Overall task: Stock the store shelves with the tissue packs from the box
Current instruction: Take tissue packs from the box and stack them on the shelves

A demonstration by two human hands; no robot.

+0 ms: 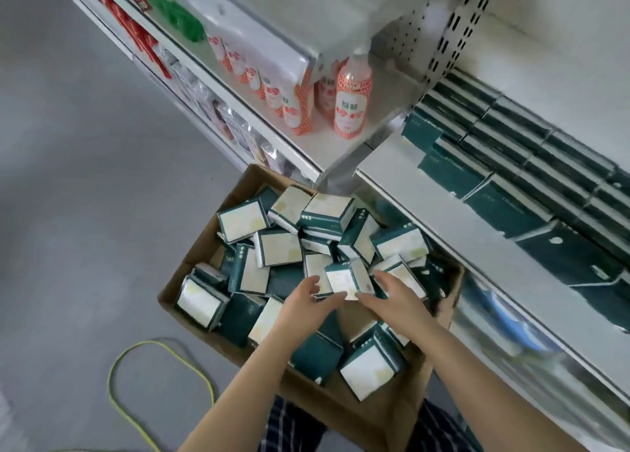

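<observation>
Left hand (308,296) and right hand (392,294) curl fingers round one tissue pack (347,277) mid-box (191,257), atop jumbled packs (279,247); risk: the light side hold slips on slick wrap, or the pack clips the shelf (392,165) front edge.

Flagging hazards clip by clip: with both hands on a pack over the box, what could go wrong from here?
The tissue pack, pinched at its edges between the left hand and right hand, could slip back into the box. The shelved packs lean unevenly; pushing another in may topple some. The yellow cable loops on the floor beside the box: a trip hazard.
</observation>
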